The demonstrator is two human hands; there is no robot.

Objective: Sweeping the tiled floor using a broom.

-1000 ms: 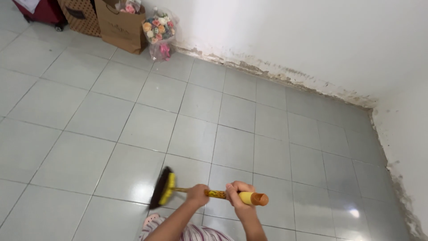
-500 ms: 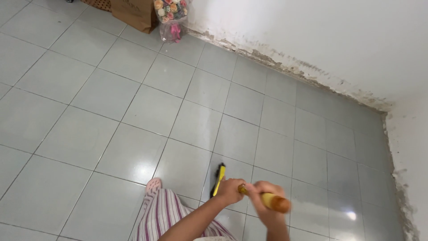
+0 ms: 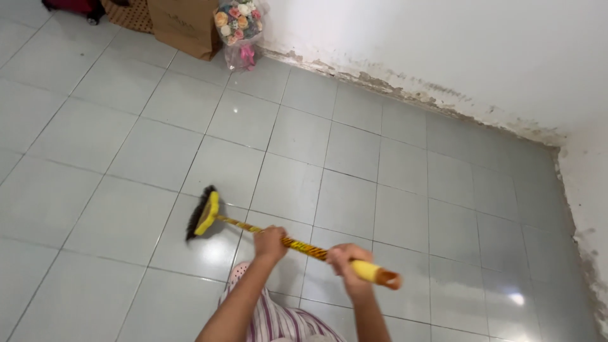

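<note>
I hold a broom [image 3: 204,214] with a yellow head, dark bristles and a yellow patterned handle ending in an orange tip. My left hand [image 3: 271,242] grips the handle near its middle. My right hand [image 3: 347,259] grips it close to the upper end. The bristles rest on the grey tiled floor [image 3: 354,152] to my left. Below my arms show striped trousers and a pink slipper [image 3: 238,272].
A bouquet of paper-wrapped flowers [image 3: 236,26] stands against the white wall [image 3: 443,44] at the top, beside a brown paper bag [image 3: 183,22] and other bags. The wall's base is stained and peeling, and a second wall closes the corner at the right.
The broom head has swung from near my feet out to the left across the tiles. The handle has lengthened out in front of me and the view shifted slightly.
</note>
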